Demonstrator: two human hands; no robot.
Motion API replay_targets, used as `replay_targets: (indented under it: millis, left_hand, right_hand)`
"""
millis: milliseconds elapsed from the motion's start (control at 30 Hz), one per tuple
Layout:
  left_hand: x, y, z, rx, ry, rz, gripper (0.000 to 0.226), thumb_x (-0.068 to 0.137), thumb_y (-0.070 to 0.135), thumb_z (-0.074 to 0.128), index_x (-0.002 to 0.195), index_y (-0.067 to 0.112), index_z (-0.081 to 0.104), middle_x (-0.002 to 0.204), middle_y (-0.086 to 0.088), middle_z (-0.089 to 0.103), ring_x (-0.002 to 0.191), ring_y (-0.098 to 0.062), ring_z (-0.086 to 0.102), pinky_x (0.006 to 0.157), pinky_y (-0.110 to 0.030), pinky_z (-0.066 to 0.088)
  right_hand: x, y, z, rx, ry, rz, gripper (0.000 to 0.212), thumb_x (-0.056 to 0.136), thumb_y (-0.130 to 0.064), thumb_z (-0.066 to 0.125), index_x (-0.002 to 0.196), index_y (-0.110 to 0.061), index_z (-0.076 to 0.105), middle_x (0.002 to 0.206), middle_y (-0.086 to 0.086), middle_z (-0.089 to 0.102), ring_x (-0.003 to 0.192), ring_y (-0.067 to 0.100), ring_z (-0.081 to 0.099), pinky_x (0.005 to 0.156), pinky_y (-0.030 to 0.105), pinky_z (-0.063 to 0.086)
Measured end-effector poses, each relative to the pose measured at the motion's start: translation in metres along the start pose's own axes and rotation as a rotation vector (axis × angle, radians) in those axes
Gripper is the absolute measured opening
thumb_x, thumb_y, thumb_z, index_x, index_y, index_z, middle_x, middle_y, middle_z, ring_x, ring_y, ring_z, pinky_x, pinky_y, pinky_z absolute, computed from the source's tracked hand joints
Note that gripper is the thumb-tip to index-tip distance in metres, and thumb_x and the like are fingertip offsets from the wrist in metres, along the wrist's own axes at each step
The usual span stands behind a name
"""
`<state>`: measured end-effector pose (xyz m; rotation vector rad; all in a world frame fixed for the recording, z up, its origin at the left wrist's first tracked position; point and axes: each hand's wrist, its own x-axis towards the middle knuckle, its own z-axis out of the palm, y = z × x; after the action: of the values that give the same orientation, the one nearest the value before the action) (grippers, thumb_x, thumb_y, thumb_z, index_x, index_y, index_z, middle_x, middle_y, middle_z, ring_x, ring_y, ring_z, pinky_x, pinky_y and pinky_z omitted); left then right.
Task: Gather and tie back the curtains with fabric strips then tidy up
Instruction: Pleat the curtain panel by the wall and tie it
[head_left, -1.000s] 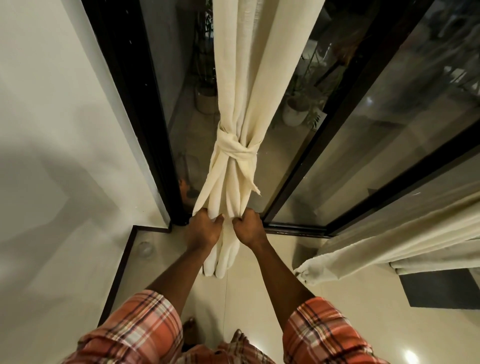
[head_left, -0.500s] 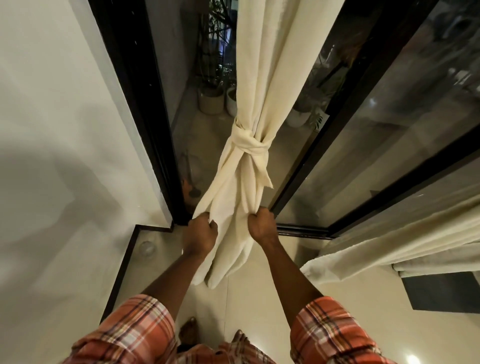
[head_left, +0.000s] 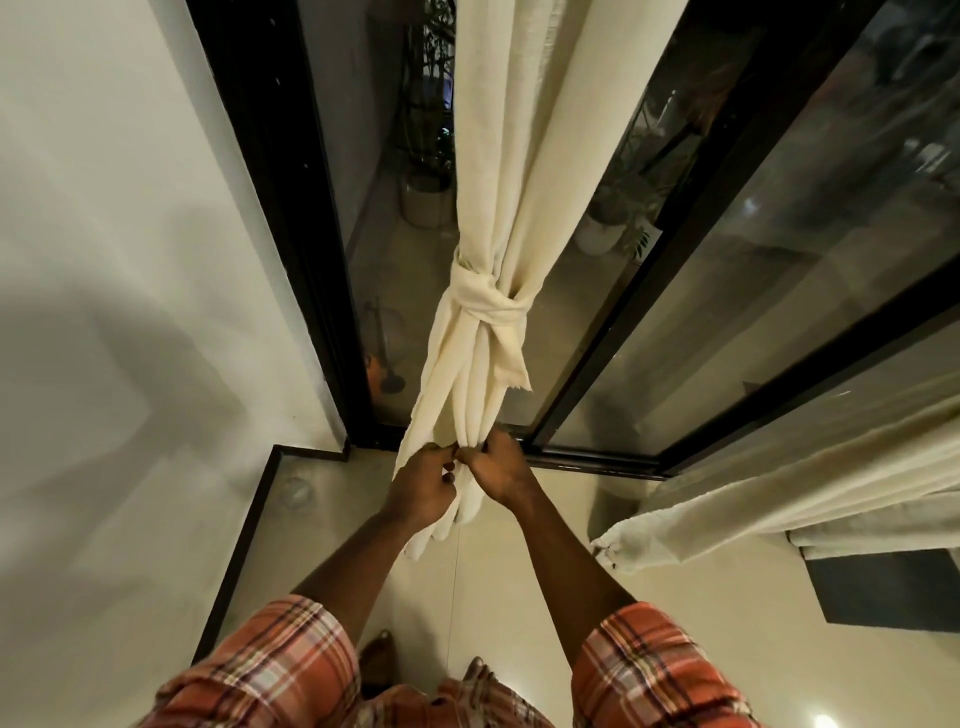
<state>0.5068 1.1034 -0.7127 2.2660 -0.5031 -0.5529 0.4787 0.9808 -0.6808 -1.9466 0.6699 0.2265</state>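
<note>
A cream curtain (head_left: 511, 130) hangs in front of the glass door, gathered into one bundle. A fabric strip (head_left: 485, 301) of the same cream cloth is knotted around it at mid height, with one frayed end hanging down to the right. Below the knot my left hand (head_left: 423, 486) and my right hand (head_left: 498, 470) sit side by side, almost touching, both pinching the curtain's lower folds. The curtain's bottom end hangs just under my hands, partly hidden by them.
A black door frame (head_left: 291, 234) runs up at the left beside a white wall. A second cream curtain (head_left: 779, 499) lies slanted at the right, above a dark mat (head_left: 893, 587). Potted plants (head_left: 426, 192) stand behind the glass. My feet are on the pale tile floor.
My hands have come together on the lower folds, after being spread apart half a second ago. The bundle hangs narrower and straighter now.
</note>
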Motion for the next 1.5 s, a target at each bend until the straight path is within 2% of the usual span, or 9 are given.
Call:
replay_targets:
  millis: [200, 400, 500, 600, 733, 933, 1200, 1367, 1500]
  left_hand:
    - [0.0, 0.003, -0.011, 0.056, 0.401, -0.103, 0.022, 0.09, 0.026, 0.061, 0.107, 0.016, 0.069, 0.101, -0.002, 0.071, 0.092, -0.023, 0.066, 0.071, -0.028, 0.044]
    - [0.003, 0.001, -0.022, 0.063, 0.576, -0.155, 0.019, 0.083, 0.017, 0.068, 0.1, 0.011, 0.059, 0.099, -0.008, 0.064, 0.089, -0.031, 0.063, 0.065, -0.034, 0.043]
    - [0.004, 0.0, -0.024, 0.03, 0.618, -0.18, 0.037, 0.075, 0.017, 0.076, 0.101, 0.008, 0.051, 0.104, -0.012, 0.056, 0.093, -0.034, 0.059, 0.067, -0.04, 0.047]
    - [0.008, -0.002, -0.023, -0.028, 0.489, -0.194, 0.051, 0.074, 0.025, 0.078, 0.114, 0.011, 0.048, 0.112, -0.01, 0.058, 0.101, -0.032, 0.059, 0.075, -0.043, 0.051]
    - [0.008, 0.002, -0.015, 0.006, 0.366, -0.139, 0.033, 0.089, 0.038, 0.062, 0.111, 0.013, 0.062, 0.104, -0.008, 0.069, 0.096, -0.029, 0.066, 0.077, -0.037, 0.051]
    - [0.009, 0.003, -0.026, 0.172, 0.448, -0.171, 0.027, 0.095, 0.024, 0.054, 0.104, 0.002, 0.066, 0.097, -0.021, 0.068, 0.094, -0.041, 0.063, 0.076, -0.044, 0.05]
    - [0.021, -0.011, -0.063, 0.19, 0.528, -0.215, 0.031, 0.091, 0.018, 0.051, 0.12, 0.014, 0.061, 0.1, -0.021, 0.066, 0.093, -0.045, 0.061, 0.077, -0.048, 0.051]
    - [0.012, -0.007, -0.035, 0.108, 0.242, -0.156, 0.035, 0.095, 0.025, 0.05, 0.128, 0.014, 0.054, 0.111, -0.016, 0.065, 0.106, -0.039, 0.06, 0.088, -0.047, 0.05]
    - [-0.001, 0.01, -0.016, -0.078, -0.085, -0.023, 0.051, 0.093, 0.016, 0.056, 0.141, 0.012, 0.039, 0.128, -0.004, 0.053, 0.121, -0.02, 0.049, 0.101, -0.026, 0.035]
  right_hand:
    - [0.001, 0.0, -0.003, -0.093, 0.169, 0.022, 0.022, 0.09, -0.017, 0.044, 0.092, -0.002, 0.06, 0.09, 0.015, 0.065, 0.088, 0.036, 0.062, 0.068, 0.03, 0.042]
    - [0.001, 0.002, -0.009, -0.081, 0.26, 0.047, 0.029, 0.09, -0.019, 0.045, 0.106, -0.002, 0.063, 0.104, 0.019, 0.067, 0.099, 0.041, 0.06, 0.082, 0.042, 0.051]
    - [0.0, 0.002, -0.009, -0.066, 0.287, 0.068, 0.03, 0.087, -0.019, 0.049, 0.108, -0.004, 0.063, 0.104, 0.017, 0.067, 0.099, 0.041, 0.061, 0.082, 0.041, 0.052]
    - [-0.002, -0.001, -0.006, -0.073, 0.282, 0.043, 0.039, 0.087, -0.034, 0.058, 0.117, -0.01, 0.061, 0.11, 0.011, 0.068, 0.103, 0.036, 0.062, 0.083, 0.038, 0.051]
    - [-0.001, -0.01, 0.0, -0.162, 0.29, -0.02, 0.057, 0.084, -0.058, 0.059, 0.123, -0.016, 0.056, 0.112, 0.007, 0.068, 0.103, 0.032, 0.064, 0.085, 0.042, 0.053]
    - [0.003, -0.013, -0.009, -0.373, 0.366, 0.034, 0.03, 0.093, -0.025, 0.049, 0.114, -0.006, 0.059, 0.109, 0.016, 0.064, 0.102, 0.038, 0.062, 0.083, 0.041, 0.05]
    - [0.007, -0.007, -0.045, -0.377, 0.581, 0.171, 0.027, 0.091, -0.022, 0.051, 0.108, -0.006, 0.064, 0.103, 0.016, 0.068, 0.095, 0.038, 0.065, 0.079, 0.043, 0.054]
    - [0.002, -0.002, -0.023, -0.268, 0.395, 0.06, 0.027, 0.091, -0.019, 0.05, 0.107, 0.0, 0.062, 0.105, 0.02, 0.067, 0.098, 0.041, 0.063, 0.083, 0.046, 0.054]
    - [-0.001, -0.002, -0.006, -0.091, 0.105, -0.055, 0.033, 0.083, -0.006, 0.052, 0.114, 0.0, 0.062, 0.109, 0.018, 0.067, 0.102, 0.033, 0.063, 0.078, 0.033, 0.05]
